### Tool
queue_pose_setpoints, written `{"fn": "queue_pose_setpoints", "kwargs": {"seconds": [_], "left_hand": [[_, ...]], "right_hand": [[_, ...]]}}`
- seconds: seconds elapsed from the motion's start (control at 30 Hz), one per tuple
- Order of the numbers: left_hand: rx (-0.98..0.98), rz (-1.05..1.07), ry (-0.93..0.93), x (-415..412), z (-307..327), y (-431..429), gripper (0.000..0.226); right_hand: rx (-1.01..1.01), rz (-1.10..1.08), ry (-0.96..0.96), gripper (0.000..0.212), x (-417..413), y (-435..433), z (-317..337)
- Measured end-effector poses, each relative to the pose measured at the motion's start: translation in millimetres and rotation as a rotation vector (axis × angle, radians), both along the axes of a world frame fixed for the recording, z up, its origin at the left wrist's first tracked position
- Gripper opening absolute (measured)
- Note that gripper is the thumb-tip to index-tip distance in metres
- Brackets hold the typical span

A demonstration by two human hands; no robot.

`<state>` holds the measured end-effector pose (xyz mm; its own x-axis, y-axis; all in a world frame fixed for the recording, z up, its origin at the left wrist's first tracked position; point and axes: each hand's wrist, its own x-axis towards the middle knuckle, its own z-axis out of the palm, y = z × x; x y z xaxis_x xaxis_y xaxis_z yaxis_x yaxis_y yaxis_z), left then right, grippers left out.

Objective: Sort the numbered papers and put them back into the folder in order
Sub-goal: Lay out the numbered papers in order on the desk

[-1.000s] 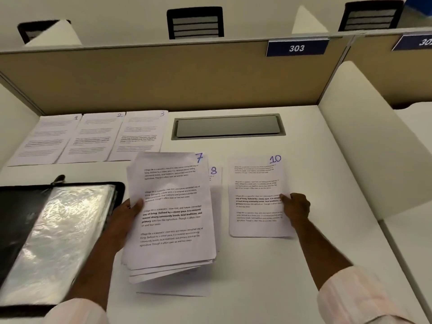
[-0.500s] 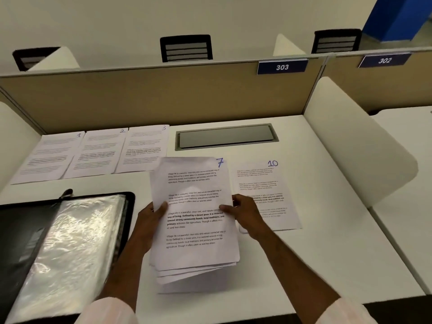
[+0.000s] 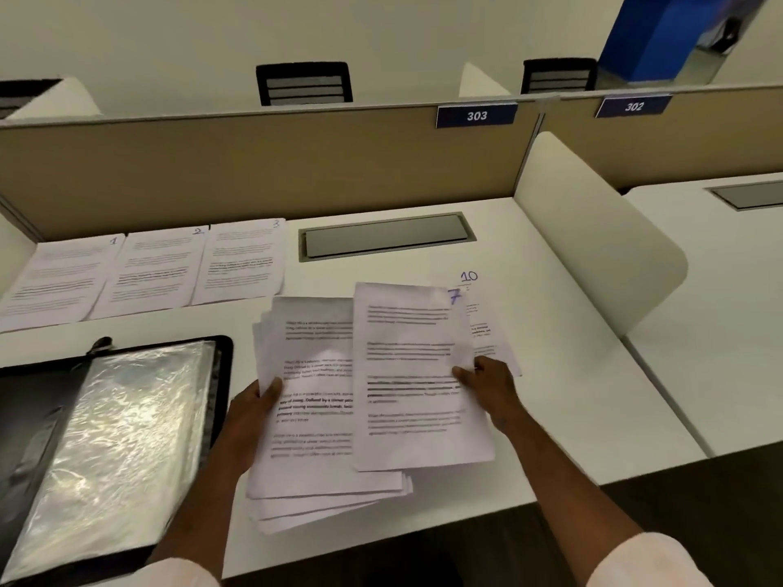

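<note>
Right hand [image 3: 487,383] pinches sheet 7 [image 3: 415,374] by its right edge, long axis front-to-back, right of the folder [image 3: 222,362] past the stack [image 3: 313,417] gripped by left hand [image 3: 254,413]; sheet 10 [image 3: 483,332] farther right, right hand nearer.

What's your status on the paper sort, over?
Left hand grips unsorted stack; right hand pinches sheet 7, partly over sheet 10. Sheet 1, sheet 2, sheet 3 laid out back left. Folder open, nothing blocking it.
</note>
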<state>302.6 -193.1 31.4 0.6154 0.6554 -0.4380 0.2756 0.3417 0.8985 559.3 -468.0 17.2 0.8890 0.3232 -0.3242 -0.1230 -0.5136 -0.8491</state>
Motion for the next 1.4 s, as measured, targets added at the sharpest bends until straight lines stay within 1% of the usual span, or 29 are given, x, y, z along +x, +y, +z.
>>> {"fn": "queue_pose_setpoints", "kwargs": {"seconds": [0.03,0.1,0.17,0.23,0.33,0.4,0.47,0.5,0.53,0.57,0.6,0.63,0.7,0.73,0.77,0.83,0.93,1.0,1.1,1.2,1.3,1.4], "left_hand": [[0.006,0.009,0.004,-5,0,2,0.030],[0.019,0.020,0.001,-16,0,6,0.026],[0.042,0.062,-0.006,-24,0,4,0.024],[0.069,0.079,-0.005,-25,1,-2,0.026],[0.054,0.100,-0.010,-25,5,-16,0.019],[0.043,0.112,0.002,-24,7,-25,0.018],[0.039,0.125,0.005,-23,8,-33,0.020],[0.045,0.127,0.001,-23,10,-36,0.021],[0.047,0.132,0.002,-21,11,-40,0.021],[0.051,0.136,0.002,-19,13,-44,0.020],[0.050,0.141,-0.003,-17,15,-47,0.019],[0.051,0.145,-0.011,-15,16,-51,0.018],[0.044,0.168,-0.013,-12,17,-58,0.026],[0.036,0.176,-0.014,-13,18,-61,0.032],[0.024,0.181,-0.021,-13,16,-63,0.037],[0.011,0.196,-0.019,-18,15,-66,0.040],[-0.001,0.206,-0.026,-29,13,-65,0.037],[0.003,0.208,-0.041,-36,10,-60,0.032],[0.012,0.216,-0.043,-48,14,-47,0.022],[0.009,0.257,0.004,-70,17,-22,0.025],[0.027,0.284,0.057,-102,19,11,0.022],[0.034,0.310,0.086,-135,22,42,0.025]], "right_hand": [[-0.055,-0.013,-0.029,0.029,10,-14,-6],[-0.156,-0.037,-0.061,0.025,26,-39,-18],[-0.240,-0.025,-0.073,0.028,44,-56,-31],[-0.320,0.001,-0.088,0.025,60,-66,-42],[-0.423,0.003,-0.092,0.022,69,-74,-46],[-0.455,-0.012,-0.091,0.030,66,-74,-42],[-0.497,-0.054,-0.170,0.047,57,-67,-35],[-0.473,-0.074,-0.220,0.052,49,-60,-28],[-0.397,-0.070,-0.247,0.051,39,-51,-20],[-0.276,-0.032,-0.229,0.046,28,-39,-11],[-0.141,0.028,-0.150,0.041,16,-27,-3],[-0.024,0.115,-0.031,0.037,1,-15,7],[0.115,0.301,0.192,0.037,-27,5,19],[0.157,0.371,0.248,0.038,-40,14,22],[0.193,0.406,0.262,0.038,-50,21,22],[0.232,0.398,0.248,0.034,-62,31,17],[0.221,0.357,0.232,0.024,-74,39,3],[0.179,0.348,0.212,0.022,-78,46,-3],[0.146,0.284,0.232,0.023,-80,62,-8],[0.087,0.198,0.177,0.025,-82,78,-18],[0.028,0.096,0.111,0.024,-85,90,-25],[-0.034,0.049,0.057,0.025,-90,103,-30]]}}
